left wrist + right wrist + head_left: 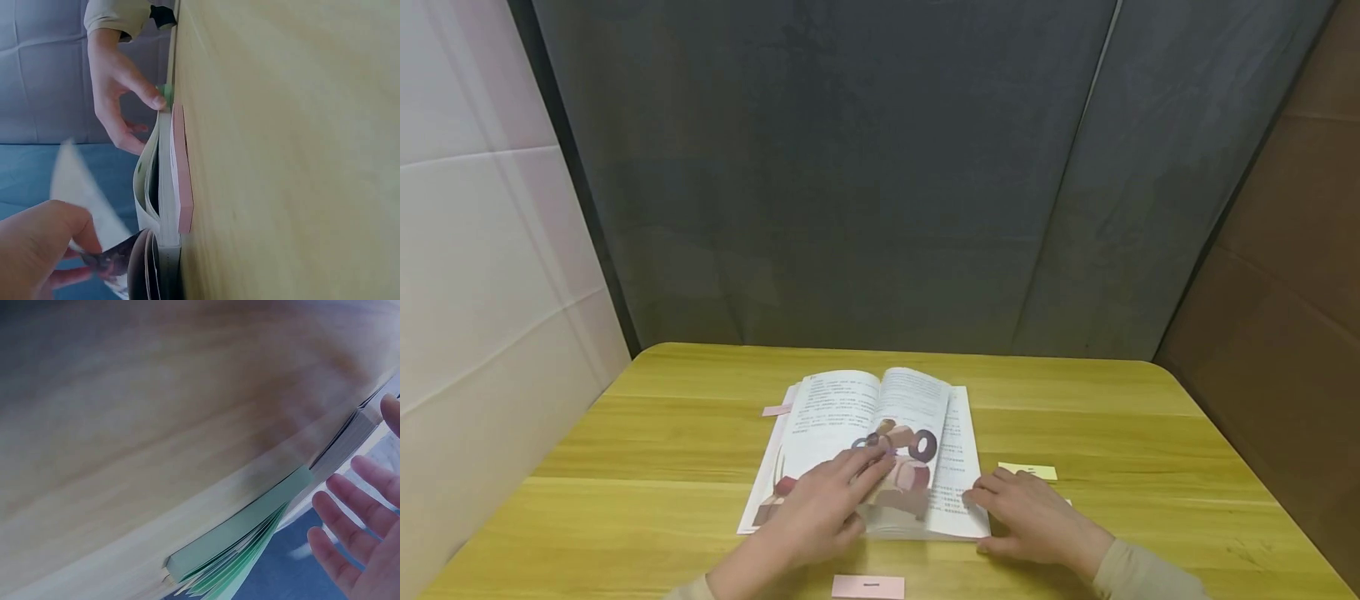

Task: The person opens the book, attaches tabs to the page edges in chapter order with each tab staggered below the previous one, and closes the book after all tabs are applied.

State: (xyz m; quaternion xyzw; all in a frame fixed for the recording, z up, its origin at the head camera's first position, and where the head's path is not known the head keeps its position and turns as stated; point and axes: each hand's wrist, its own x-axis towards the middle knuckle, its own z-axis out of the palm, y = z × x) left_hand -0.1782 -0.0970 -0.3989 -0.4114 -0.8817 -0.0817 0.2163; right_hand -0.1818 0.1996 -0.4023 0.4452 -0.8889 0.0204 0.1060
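Note:
An open book (835, 408) lies on the table, with text and a colour illustration on its pages. A page (913, 392) right of the spine stands partly lifted, showing the page beneath at its right. My left hand (820, 504) reaches over the lower middle, its extended fingers touching the illustrated page. In the left wrist view, the left thumb meets an illustrated page (115, 256) that curves up; a pale sheet behind it is blurred. My right hand (1037, 517) rests at the book's lower right edge, fingers spread and loosely bent, gripping nothing.
A pink pad of notes (868, 587) lies before the book. Right of the book is a yellowish pad (1028, 471), greenish with fanned sheets in the right wrist view. A pink tab (777, 410) sticks out at the book's left. Fabric screens surround the wooden table (647, 433).

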